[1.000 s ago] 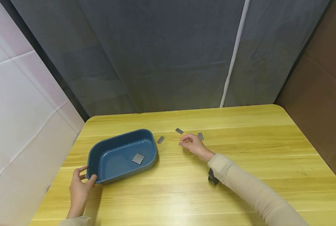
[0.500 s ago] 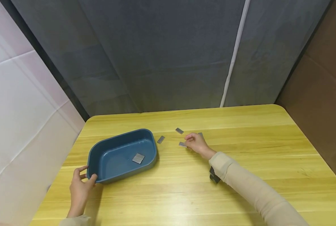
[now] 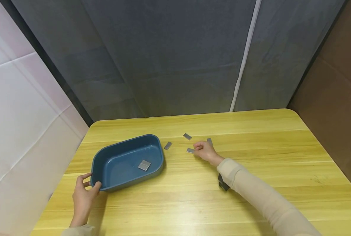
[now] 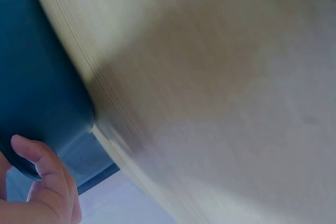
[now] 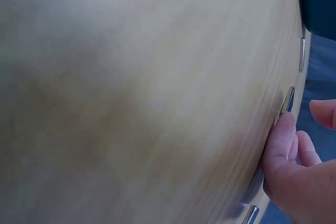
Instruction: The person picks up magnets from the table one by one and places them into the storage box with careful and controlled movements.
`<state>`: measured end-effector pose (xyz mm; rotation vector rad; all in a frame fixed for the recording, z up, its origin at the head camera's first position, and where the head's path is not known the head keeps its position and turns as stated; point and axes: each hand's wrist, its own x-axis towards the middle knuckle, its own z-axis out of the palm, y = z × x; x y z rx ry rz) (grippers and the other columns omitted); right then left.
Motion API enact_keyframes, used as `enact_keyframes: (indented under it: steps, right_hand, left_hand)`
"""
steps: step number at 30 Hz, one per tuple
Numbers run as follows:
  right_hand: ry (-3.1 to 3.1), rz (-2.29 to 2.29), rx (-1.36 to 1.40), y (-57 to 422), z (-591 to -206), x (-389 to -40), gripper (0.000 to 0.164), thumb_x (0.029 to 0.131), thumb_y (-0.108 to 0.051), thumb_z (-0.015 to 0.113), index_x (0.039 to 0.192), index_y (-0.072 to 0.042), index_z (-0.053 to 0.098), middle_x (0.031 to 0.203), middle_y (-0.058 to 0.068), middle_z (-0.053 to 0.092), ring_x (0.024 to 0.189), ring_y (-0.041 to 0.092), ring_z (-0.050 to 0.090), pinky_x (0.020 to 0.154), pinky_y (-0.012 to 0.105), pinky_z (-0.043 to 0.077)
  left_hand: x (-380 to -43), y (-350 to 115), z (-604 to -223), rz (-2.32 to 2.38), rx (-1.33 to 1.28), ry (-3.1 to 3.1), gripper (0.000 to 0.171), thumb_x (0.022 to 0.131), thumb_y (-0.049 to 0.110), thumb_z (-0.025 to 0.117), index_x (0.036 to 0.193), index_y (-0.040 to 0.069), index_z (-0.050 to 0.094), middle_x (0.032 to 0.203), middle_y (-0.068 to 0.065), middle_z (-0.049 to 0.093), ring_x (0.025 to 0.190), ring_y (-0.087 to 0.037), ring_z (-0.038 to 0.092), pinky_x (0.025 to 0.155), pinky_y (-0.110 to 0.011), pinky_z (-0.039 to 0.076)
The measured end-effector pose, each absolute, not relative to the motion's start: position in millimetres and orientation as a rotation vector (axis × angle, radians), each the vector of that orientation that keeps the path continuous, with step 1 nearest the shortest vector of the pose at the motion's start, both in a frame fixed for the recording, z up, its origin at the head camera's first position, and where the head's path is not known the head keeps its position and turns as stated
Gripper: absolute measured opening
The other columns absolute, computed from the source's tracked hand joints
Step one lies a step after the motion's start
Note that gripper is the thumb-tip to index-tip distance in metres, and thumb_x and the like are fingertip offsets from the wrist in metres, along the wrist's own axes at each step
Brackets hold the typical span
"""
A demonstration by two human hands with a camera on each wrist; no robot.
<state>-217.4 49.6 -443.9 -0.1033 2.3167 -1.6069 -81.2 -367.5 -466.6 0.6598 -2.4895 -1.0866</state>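
In the head view my left hand [image 3: 83, 202] grips the near left corner of a blue plastic basin [image 3: 119, 183], thumb on the near side and fingers at the left rim. Inside the basin, two flat silver rectangular pieces [image 3: 144, 165] lie side by side. On the table, my right hand [image 3: 205, 152] touches the right end of another such piece [image 3: 189, 150]. The right wrist view shows one digit against this piece [image 5: 288, 99], while another fingertip [image 5: 323, 111] stays apart from it. Part of the piece is hidden behind the hand.
More flat silver pieces lie about the right hand: one close to the basin [image 3: 167, 146], one farther back [image 3: 187, 136] and one just behind the hand [image 3: 209, 141]. Under everything is a wood-grain table [image 3: 252, 131]. A grey curtain [image 3: 175, 65] hangs behind its far edge.
My right hand has shifted slightly right over the last second, and more of the piece at its fingertips shows. The left hand and the basin have stayed in place.
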Motion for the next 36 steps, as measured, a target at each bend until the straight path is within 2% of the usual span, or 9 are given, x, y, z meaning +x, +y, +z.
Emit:
enact_keyframes:
  steps: [17, 36]
  right_hand:
    - [2.319, -1.585, -0.106, 46.7, -446.6, -222.0, 0.03, 0.078, 0.0, 0.059, 0.107, 0.007, 0.054, 0.092, 0.012, 0.05, 0.079, 0.018, 0.05, 0.067, 0.022, 0.048]
    - [2.491, -1.41, -0.155, 43.1, -447.0, -225.7, 0.024, 0.072, -0.002, 0.067, 0.094, 0.003, 0.059, 0.083, 0.007, 0.05, 0.077, 0.018, 0.047, 0.064, 0.022, 0.044]
  left_hand:
    - [-83.0, -370.8, -470.5, -1.08, 0.666, -2.485, 0.047, 0.077, 0.012, 0.056, 0.122, 0.008, 0.042, 0.09, -0.017, 0.055, 0.044, -0.014, 0.058, 0.042, -0.023, 0.048]
    - [-83.6, -371.2, -471.8, -1.09, 0.669, -2.484, 0.047, 0.077, 0.012, 0.056, 0.122, 0.008, 0.042, 0.09, -0.018, 0.055, 0.045, -0.014, 0.058, 0.042, -0.023, 0.049]
